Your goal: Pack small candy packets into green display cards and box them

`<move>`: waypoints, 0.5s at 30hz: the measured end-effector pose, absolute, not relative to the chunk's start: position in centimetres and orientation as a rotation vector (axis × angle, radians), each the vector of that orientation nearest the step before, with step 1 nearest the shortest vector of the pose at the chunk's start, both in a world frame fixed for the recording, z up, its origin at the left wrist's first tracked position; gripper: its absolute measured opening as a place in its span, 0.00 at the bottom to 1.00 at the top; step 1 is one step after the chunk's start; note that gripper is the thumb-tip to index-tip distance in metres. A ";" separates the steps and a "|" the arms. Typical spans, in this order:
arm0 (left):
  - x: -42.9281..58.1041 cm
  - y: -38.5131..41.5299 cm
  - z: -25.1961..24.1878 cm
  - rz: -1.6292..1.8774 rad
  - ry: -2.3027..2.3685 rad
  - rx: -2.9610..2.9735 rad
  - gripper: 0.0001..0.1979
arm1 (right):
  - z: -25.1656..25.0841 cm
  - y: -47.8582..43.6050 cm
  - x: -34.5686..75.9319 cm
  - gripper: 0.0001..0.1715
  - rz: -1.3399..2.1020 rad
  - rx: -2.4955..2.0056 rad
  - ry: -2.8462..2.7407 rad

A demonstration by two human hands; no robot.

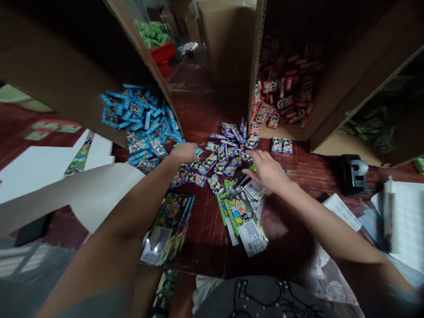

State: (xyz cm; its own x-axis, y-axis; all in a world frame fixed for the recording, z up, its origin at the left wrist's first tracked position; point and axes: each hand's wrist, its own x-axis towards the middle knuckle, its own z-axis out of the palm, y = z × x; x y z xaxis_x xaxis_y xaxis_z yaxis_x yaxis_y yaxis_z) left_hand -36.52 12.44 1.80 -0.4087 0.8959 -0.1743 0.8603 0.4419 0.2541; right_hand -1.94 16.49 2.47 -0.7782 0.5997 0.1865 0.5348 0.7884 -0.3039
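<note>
My left hand [185, 152] is at the edge of the blue pile, its fingers curled over small blue packets [198, 151] that poke out around it; its fingertips are partly hidden. My right hand [268, 170] lies at the right side of a heap of small purple packets [227, 148], thumb and fingers apart, with nothing visibly gripped. Beneath and beside it are flat printed bags [245, 212] in black and green, fanned out on the table. Another stack of printed bags [168, 225] lies below my left hand.
Blue packets [142, 115] spill from a cardboard box [79, 92] on the left. Red packets [281, 99] fill an open carton on the right, beside another carton with green packets [374, 126]. Two purple packets [282, 145] and a black tape dispenser [355, 174] sit on the right.
</note>
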 end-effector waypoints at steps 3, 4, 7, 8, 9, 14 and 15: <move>-36.8 13.9 1.0 -0.041 2.446 1.496 0.20 | 2.4 19.7 -7.7 0.46 0.311 -0.666 -2.896; -36.8 14.1 1.0 -0.080 2.461 1.497 0.21 | 2.2 20.3 -9.8 0.50 0.314 -0.630 -2.970; -36.6 13.6 1.7 -0.084 2.505 1.569 0.29 | 1.7 21.3 -14.7 0.57 0.353 -0.627 -3.123; -36.5 13.2 2.2 -0.058 2.514 1.613 0.33 | 1.7 21.5 -15.5 0.57 0.364 -0.640 -3.142; -36.4 12.6 2.8 -0.026 2.522 1.659 0.37 | 1.8 21.6 -15.9 0.56 0.373 -0.645 -3.142; -31.9 8.1 5.3 0.381 2.403 2.149 0.20 | 2.7 20.6 -8.6 0.56 0.530 -0.696 -2.765; -30.1 7.0 5.3 0.454 2.349 2.274 0.16 | 2.8 19.8 -5.9 0.55 0.569 -0.776 -2.638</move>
State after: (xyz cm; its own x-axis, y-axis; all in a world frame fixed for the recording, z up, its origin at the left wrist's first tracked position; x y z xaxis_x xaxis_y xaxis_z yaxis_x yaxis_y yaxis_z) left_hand -30.09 6.99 5.33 -0.0438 0.9526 0.3010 0.9962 0.0189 0.0853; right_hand -5.91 19.84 2.78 -0.7965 0.5712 0.1983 0.4387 0.7716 -0.4605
